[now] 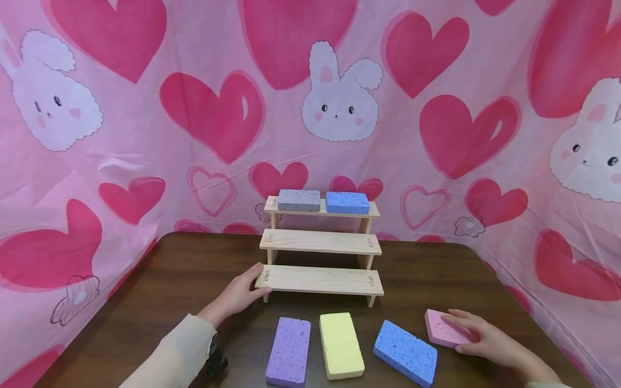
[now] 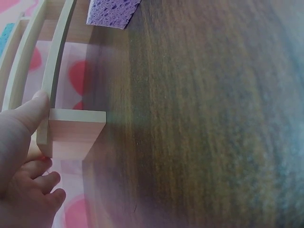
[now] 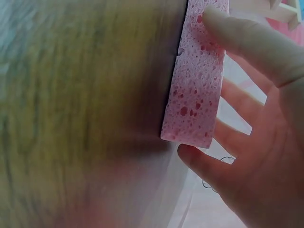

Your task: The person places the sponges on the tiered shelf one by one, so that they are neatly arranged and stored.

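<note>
My left hand (image 1: 237, 293) grips the left end of the lowest step of a three-tier wooden rack (image 1: 320, 279). In the left wrist view its thumb lies on the step's front edge (image 2: 58, 57), other fingers curled by the end. At the right, my right hand (image 1: 485, 337) holds a pink sponge (image 1: 443, 330) lying on the table. The right wrist view has the thumb against one side of that pink sponge (image 3: 194, 90) and the fingers reaching round it, partly hidden. A purple sponge (image 1: 289, 351), a yellow sponge (image 1: 342, 346) and a blue sponge (image 1: 405, 353) lie between the hands.
On the rack's top step sit a grey sponge (image 1: 298, 200) and another blue sponge (image 1: 347, 202). The rack stands toward the back of a dark wooden table (image 1: 194, 264). Behind and beside it hangs a pink cloth (image 1: 286, 145) with hearts and rabbits.
</note>
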Tool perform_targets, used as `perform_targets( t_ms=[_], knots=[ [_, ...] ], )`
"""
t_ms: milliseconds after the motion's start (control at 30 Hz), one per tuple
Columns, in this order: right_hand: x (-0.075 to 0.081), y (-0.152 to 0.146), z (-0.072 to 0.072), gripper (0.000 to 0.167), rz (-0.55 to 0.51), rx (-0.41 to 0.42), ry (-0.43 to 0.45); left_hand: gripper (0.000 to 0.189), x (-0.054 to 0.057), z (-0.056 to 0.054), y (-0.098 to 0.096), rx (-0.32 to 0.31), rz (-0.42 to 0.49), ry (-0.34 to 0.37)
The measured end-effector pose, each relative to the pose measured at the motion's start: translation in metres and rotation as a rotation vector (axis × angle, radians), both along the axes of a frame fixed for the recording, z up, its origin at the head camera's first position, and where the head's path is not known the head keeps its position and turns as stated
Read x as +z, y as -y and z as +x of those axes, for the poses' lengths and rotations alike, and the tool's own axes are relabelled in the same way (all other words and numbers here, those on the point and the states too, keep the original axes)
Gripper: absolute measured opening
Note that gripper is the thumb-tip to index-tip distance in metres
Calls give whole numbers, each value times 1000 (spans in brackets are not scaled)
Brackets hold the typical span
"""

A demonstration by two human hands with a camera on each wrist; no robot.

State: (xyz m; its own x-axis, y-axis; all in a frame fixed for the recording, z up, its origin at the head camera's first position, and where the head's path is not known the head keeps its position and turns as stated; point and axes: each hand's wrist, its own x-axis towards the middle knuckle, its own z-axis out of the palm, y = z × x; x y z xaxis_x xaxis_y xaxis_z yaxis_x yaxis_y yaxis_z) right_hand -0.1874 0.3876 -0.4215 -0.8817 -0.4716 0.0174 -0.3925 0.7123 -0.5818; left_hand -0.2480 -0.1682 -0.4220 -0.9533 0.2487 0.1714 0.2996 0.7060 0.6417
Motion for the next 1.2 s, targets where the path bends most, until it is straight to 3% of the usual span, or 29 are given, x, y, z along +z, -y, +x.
perform_targets(
  t_ms=[400,633,1067,1200],
  knots=[
    [2,0,-1,58,37,-32,25,73,2,1,-1,8,-4,6],
    [0,0,-2,55,36,19,-85,70,1,1,-1,-6,-25,-33],
    [5,7,-2,53,36,6,-182,70,3,2,-1,-1,-22,-23],
    [10,10,-4,53,18,-4,-163,70,2,1,-1,-2,-24,-28]
  ],
)
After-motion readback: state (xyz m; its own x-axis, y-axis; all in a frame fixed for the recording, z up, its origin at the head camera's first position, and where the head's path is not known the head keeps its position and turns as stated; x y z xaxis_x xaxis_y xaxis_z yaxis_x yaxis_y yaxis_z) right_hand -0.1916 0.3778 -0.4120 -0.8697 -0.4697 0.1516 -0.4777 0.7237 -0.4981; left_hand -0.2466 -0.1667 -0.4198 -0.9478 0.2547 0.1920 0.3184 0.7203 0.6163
